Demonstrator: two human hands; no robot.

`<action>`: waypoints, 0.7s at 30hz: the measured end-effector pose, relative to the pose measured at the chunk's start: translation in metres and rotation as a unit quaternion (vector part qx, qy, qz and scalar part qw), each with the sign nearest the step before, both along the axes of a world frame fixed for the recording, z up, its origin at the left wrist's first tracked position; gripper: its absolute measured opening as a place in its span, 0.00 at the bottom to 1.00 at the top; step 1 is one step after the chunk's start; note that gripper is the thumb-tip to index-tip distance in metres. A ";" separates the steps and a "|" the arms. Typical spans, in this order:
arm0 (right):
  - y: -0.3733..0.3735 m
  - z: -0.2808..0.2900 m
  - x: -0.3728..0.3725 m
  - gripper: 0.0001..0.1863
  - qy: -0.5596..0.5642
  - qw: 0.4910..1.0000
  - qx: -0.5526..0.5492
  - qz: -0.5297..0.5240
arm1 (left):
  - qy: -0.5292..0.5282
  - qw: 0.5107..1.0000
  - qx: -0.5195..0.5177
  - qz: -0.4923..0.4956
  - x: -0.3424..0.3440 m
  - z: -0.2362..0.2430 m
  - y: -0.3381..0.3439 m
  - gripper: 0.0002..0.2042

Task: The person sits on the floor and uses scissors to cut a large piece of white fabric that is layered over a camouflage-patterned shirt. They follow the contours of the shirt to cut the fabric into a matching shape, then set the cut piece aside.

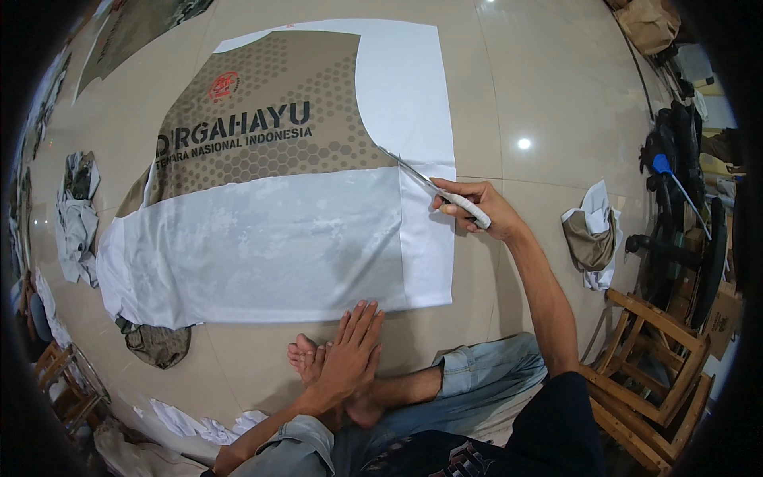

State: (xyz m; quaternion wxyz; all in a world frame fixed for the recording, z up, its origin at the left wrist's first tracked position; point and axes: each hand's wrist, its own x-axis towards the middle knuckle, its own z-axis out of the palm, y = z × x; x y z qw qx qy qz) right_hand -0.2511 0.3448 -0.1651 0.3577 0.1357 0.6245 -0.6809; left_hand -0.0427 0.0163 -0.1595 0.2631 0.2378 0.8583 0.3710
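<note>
On the tiled floor lies a printed fabric panel (262,83), brown with a hexagon pattern, dark lettering and a small red emblem. Its near part shows as a pale, faintly mottled area (262,246), and white fabric (405,87) borders it on the far and right sides. My right hand (482,208) is closed round the white-wrapped handle of a pair of scissors (411,168). The blade tips touch the brown panel's right edge, by its lower corner. My left hand (354,346) lies flat with fingers stretched, over my bare foot (304,359), its fingertips at the fabric's near edge.
A crumpled brown and white cloth (592,234) lies right on the floor, near a wooden stool (660,358). More bunched cloth (77,219) lies left, with a dark mesh-like piece (159,343) at the fabric's near left corner. White scraps (195,421) lie near my left forearm.
</note>
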 end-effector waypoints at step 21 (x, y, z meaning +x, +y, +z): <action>-0.058 -0.009 0.022 0.32 0.046 0.991 -0.013 -0.128 | 0.031 0.999 0.006 0.008 0.009 -0.007 0.000 0.34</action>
